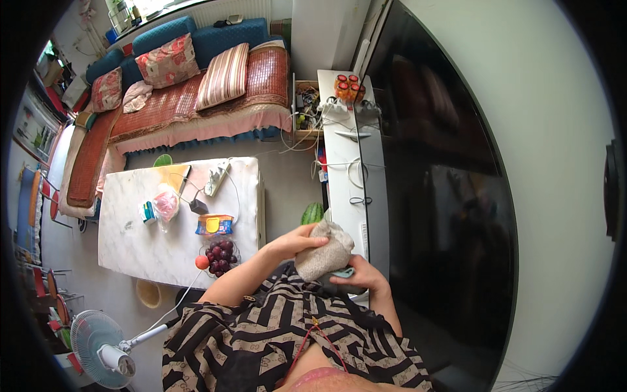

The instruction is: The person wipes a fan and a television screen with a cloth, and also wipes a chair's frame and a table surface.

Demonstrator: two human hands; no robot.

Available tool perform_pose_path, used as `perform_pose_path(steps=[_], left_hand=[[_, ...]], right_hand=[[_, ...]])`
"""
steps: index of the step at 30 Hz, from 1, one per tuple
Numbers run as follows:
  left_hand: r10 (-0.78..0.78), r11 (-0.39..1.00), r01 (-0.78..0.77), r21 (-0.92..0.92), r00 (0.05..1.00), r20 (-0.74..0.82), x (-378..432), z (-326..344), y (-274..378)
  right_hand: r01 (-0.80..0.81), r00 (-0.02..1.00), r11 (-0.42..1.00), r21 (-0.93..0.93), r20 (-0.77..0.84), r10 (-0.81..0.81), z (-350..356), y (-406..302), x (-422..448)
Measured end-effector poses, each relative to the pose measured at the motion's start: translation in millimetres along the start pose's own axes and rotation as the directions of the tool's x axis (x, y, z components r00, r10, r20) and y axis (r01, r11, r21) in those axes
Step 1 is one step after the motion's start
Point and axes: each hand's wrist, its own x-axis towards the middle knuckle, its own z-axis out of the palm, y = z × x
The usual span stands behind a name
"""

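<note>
A folded beige-grey terry cloth (323, 257) is held in front of my body, above the near end of the white TV cabinet. My left hand (309, 240) grips its upper left side, with the thumb lying across the top. At its lower right my right hand (363, 275) pinches a small teal item (344, 272), perhaps another cloth or an edge of this one. The cloth hides part of my fingers. Just right of my hands stands a large black television (436, 196).
The white TV cabinet (343, 181) carries cables and several red-lidded jars (347, 88); an open drawer (307, 108) juts out beyond. A watermelon (312, 213) sits on the floor. Left are a marble-topped table (142, 245) with grapes or plums (221, 257), and a standing fan (100, 345).
</note>
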Motion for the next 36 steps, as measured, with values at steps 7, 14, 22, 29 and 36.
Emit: perform_pose_path(steps=[7,14,22,29,36], left_hand=[[0.321,0.947,-0.289,0.142,0.887,-0.332,-4.5,-17.9,39.1],[0.433,0.826,-0.564,-0.006,0.640,-0.635,24.3,-98.2,79.3],[0.606,0.752,-0.412,0.514,0.739,-0.294,88.6,-101.0,135.1],[0.638,0.390,-0.372,0.842,0.769,0.044,107.1,-117.3,187.0],[0.460,0.860,-0.329,0.390,0.831,-0.313,145.2,-201.3,191.8]], right_hand=[[-0.111,0.984,0.993,-0.035,-0.142,0.105,-28.2,30.1,31.1],[0.025,0.910,0.979,0.200,-0.411,0.061,-66.8,42.1,89.4],[0.286,0.909,0.543,0.790,-0.403,0.107,-84.3,-19.3,227.1],[0.274,0.885,0.478,0.835,-0.413,0.215,-93.0,-10.9,271.9],[0.175,0.899,0.554,0.814,-0.362,0.248,-103.3,-27.4,321.8]])
